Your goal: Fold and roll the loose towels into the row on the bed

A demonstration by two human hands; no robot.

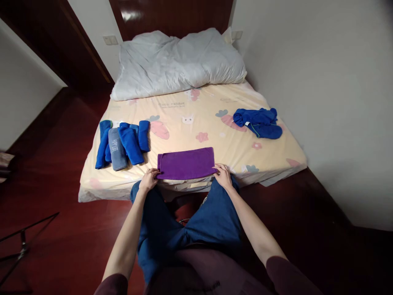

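A purple towel (pixel 186 164), folded into a long rectangle, lies flat at the front edge of the bed in front of me. My left hand (pixel 149 179) pinches its near left corner between thumb and fingers. At the opposite end, my right hand (pixel 222 176) grips the near right corner in the same way. To the left sits a pile of rolled blue towels (pixel 131 143), with a grey-blue rolled towel (pixel 117 149) bearing white lettering among them. Loose, crumpled blue cloths (pixel 259 123) rest on the right side of the bed.
The bed (pixel 190 110) has a pale yellow sheet printed with carrots and rabbits. A light grey quilt (pixel 181 61) is bunched by the dark headboard (pixel 172 16). White walls (pixel 331 102) stand at the right. A black metal stand (pixel 23 246) is on the red floor at lower left.
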